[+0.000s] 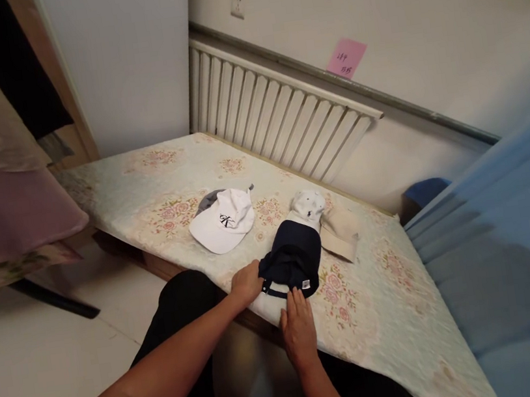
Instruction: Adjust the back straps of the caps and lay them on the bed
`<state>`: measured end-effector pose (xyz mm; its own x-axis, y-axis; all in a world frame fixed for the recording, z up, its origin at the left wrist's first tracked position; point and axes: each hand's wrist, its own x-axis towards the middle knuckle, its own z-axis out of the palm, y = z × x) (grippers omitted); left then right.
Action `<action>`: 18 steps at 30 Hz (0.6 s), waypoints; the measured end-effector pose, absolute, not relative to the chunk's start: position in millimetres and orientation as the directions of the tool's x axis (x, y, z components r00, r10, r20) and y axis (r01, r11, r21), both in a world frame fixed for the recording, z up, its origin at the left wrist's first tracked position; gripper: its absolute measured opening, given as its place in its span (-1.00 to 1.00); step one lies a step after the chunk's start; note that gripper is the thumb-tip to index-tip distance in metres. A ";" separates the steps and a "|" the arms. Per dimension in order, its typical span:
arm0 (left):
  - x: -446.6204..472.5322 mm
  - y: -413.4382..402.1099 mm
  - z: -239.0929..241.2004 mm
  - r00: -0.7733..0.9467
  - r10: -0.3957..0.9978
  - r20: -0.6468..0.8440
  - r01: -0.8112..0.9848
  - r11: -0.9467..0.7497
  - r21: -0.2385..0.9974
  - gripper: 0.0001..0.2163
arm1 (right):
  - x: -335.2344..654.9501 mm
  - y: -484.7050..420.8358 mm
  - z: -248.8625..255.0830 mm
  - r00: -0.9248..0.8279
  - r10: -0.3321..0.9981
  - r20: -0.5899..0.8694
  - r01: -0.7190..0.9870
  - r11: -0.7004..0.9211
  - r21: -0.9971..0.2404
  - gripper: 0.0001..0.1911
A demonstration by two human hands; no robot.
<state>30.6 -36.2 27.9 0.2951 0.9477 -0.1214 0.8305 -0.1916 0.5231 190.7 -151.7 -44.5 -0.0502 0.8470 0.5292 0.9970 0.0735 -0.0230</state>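
A navy baseball cap (296,246) lies upside down near the front edge of the bed, its dark inside and back strap facing me. My left hand (247,284) is closed on the cap's left edge. At the strap, my right hand (299,331) lies with its fingers stretched out, the fingertips touching the rim. The navy cap's brim overlaps a white cap (308,204) with a small dark logo. Right of these rests a beige cap (341,230). Farther left is a white cap with black letters (228,220), with a grey cap (209,200) partly hidden behind it.
A floral sheet (382,300) covers the bed. Behind it stand a white radiator (272,105) and the wall with a pink note (346,57). A blue curtain (511,236) hangs at the right. Draped cloths (4,202) are at the left.
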 end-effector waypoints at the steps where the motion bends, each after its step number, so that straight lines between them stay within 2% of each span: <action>1: 30.4 -38.8 27.5 0.285 0.952 -0.111 0.832 -0.188 0.522 -0.75 | 189.7 -151.6 -45.3 -0.040 0.847 0.530 0.997 0.065 -0.028 -0.59; 13: 31.0 -55.7 23.9 0.231 0.973 -0.027 0.836 -0.184 0.517 -0.82 | 183.9 -152.7 -34.0 0.010 0.898 0.439 1.000 -0.001 -0.020 -0.59; 18: 33.0 -62.0 27.5 0.212 0.977 -0.012 0.839 -0.175 0.515 -0.83 | 181.6 -151.7 -24.6 -0.030 0.905 0.424 0.999 0.014 0.040 -0.60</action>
